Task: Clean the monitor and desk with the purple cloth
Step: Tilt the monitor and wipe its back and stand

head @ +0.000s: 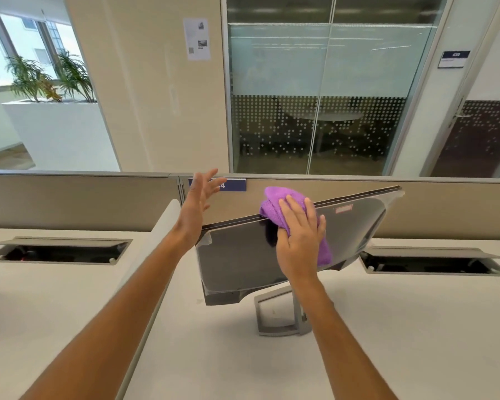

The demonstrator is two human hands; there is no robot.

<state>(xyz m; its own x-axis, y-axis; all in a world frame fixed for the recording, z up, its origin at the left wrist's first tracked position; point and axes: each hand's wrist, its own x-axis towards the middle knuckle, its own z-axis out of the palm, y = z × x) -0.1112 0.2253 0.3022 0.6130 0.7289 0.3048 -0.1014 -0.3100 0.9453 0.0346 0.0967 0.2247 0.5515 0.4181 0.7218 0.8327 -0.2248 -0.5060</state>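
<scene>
My right hand (299, 238) presses the purple cloth (280, 207) flat vs. the top edge of the monitor (243, 255), fingers straight, no real grip, cloth bunched over the rim. Monitor's tilted on its stand (280, 316), on the white surface (387, 327). Left hand (197, 209) is open w/ fingers spread, near the monitor's left corner, holding nothing.
</scene>
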